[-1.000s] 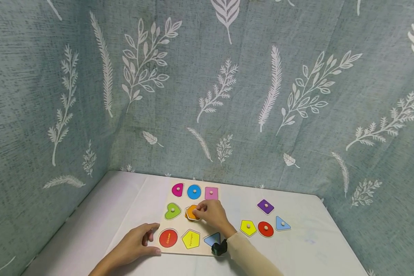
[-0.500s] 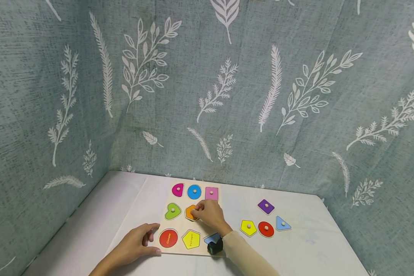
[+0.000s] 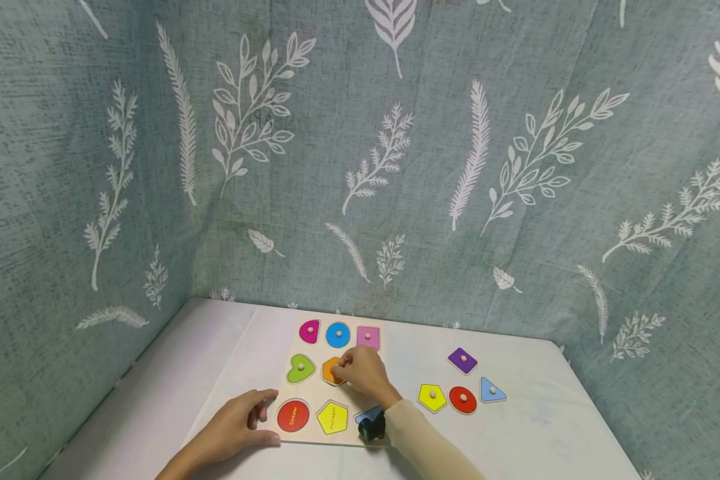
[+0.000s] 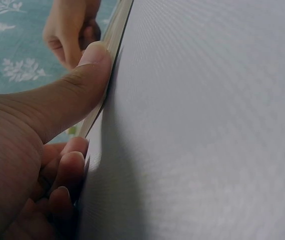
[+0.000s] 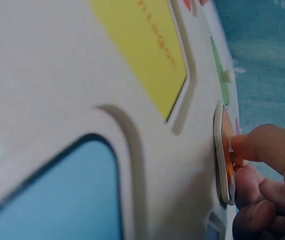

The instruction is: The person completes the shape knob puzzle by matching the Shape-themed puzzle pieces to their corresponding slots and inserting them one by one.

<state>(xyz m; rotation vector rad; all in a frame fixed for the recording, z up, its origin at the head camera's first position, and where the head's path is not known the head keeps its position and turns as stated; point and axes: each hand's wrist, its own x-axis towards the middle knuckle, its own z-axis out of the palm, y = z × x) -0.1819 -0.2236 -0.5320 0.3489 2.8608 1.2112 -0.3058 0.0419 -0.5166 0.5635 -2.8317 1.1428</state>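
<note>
My right hand (image 3: 366, 375) pinches the knob of an orange hexagon puzzle piece (image 3: 330, 371) over the middle of the wooden shape puzzle board (image 3: 312, 393). In the right wrist view the edge of the hexagon piece (image 5: 222, 160) stands up from the board's surface. At the near left corner, my left hand (image 3: 237, 423) holds the board, thumb at the front edge and fingers at the left side. Its thumb lies against the board edge (image 4: 115, 45) in the left wrist view. Red circle (image 3: 293, 416) and yellow pentagon (image 3: 333, 417) recesses show bare; the blue triangle recess is partly covered.
Magenta half-circle (image 3: 309, 331), blue circle (image 3: 338, 335), pink square (image 3: 368, 337) and green heart (image 3: 301, 368) pieces sit in the board. Right of it lie purple (image 3: 463, 361), yellow pentagon (image 3: 432, 398), red round (image 3: 463, 400) and light blue triangle (image 3: 492, 390) pieces.
The orange hexagon has shifted slightly left and lower, from offset over its recess to lined up with it. My right hand moved with it; the left hand stayed still.
</note>
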